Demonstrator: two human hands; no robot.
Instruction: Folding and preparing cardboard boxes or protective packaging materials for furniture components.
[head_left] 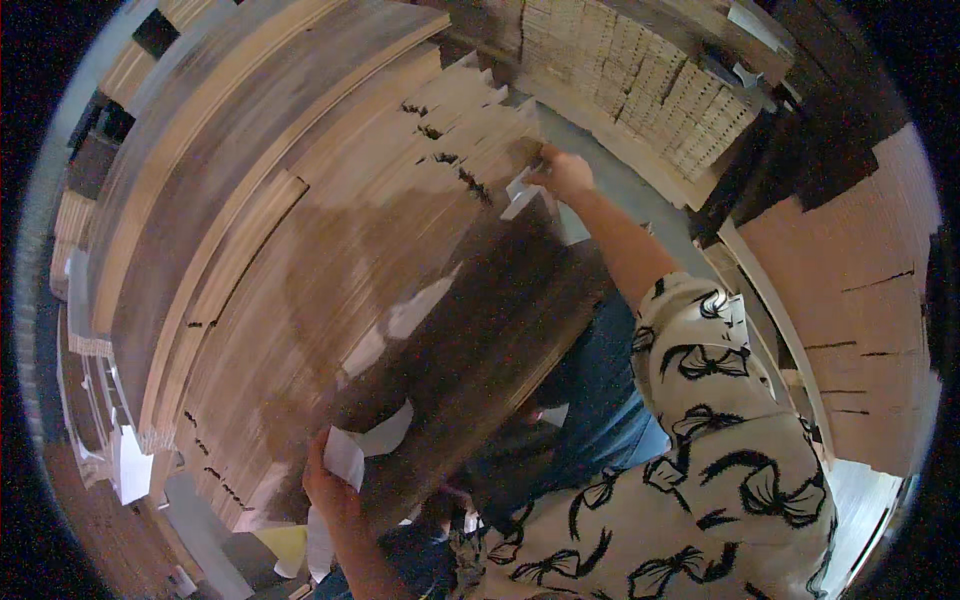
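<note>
The left hand [337, 490] pinches one bent white paper sheet [345, 460], the right hand [567, 175] one small white paper slip [519, 195], one brown layered stack [330, 265] between them.

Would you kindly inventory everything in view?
Main cardboard pile: one, brown, centre
Other stacks: several, brown, upper left
Slotted stack: one, tan, upper right
Marked panel: one, brown, right
Floor: one, grey, upper centre
White paper: at least one, white, in left hand
White slip: at least one, white, at right hand
Yellow paper: one, yellow, lower left
Bright sheet: one, white, far left
Trousers: one pair, blue, lower centre
Patterned top: one, cream and black, lower right
Left hand: one, bare, lower left
Right hand: one, bare, upper centre
</note>
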